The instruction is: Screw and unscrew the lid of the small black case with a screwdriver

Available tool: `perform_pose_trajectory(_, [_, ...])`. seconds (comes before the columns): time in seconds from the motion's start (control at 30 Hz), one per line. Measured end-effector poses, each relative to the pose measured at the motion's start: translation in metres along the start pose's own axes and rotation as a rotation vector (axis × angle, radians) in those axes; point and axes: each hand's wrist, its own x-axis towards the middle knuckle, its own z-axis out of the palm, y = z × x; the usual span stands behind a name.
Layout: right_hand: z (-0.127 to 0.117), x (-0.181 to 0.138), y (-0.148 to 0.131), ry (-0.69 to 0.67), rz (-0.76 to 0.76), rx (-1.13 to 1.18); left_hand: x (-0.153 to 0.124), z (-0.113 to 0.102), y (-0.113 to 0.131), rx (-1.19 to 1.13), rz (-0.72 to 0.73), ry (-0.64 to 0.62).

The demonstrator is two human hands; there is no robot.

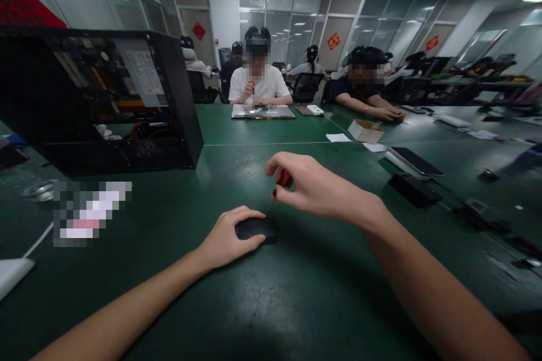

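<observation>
A small black box-like device (254, 228) lies flat on the green tabletop (254, 304). My left hand (231, 237) grips it from the left, with the thumb along its near side and the fingers along its far side. In my right hand (307, 186) is a screwdriver (284, 179) with a red and black handle, held between thumb and curled fingers. Its thin shaft slants down to the far edge of the black device, near my left fingertips. Whether the tip sits in a screw is too small to tell.
An open computer case (175, 101) stands at the left. To the right lie a black adapter (414, 189), a phone-like slab (415, 162) and cables. Farther back are a small cardboard box (365, 131) and papers (337, 137). Across the table a person (259, 87) works over a flat panel (263, 112).
</observation>
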Motion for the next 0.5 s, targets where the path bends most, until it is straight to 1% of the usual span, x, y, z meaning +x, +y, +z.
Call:
perform_pose_trajectory(0.1, [-0.014,0.005,-0.010,-0.131,0.115,-0.066,0.002,0.002,0.001,0.006,0.005,0.017])
perform_pose_trajectory(0.17, [-0.019,0.008,-0.018,-0.169,0.180,-0.095,0.005,0.006,0.001,0.004,-0.001,-0.002])
perform_pose_trajectory(0.2, [-0.020,0.008,-0.021,-0.174,0.176,-0.095,0.007,0.008,0.001,0.002,0.000,-0.008])
perform_pose_trajectory(0.33, [-0.017,0.003,-0.028,-0.212,0.029,-0.025,0.008,0.010,0.001,-0.030,0.023,-0.014])
perform_pose_trajectory(0.5, [-0.014,-0.002,-0.031,-0.200,0.030,-0.032,0.002,0.005,0.000,-0.031,0.009,-0.047])
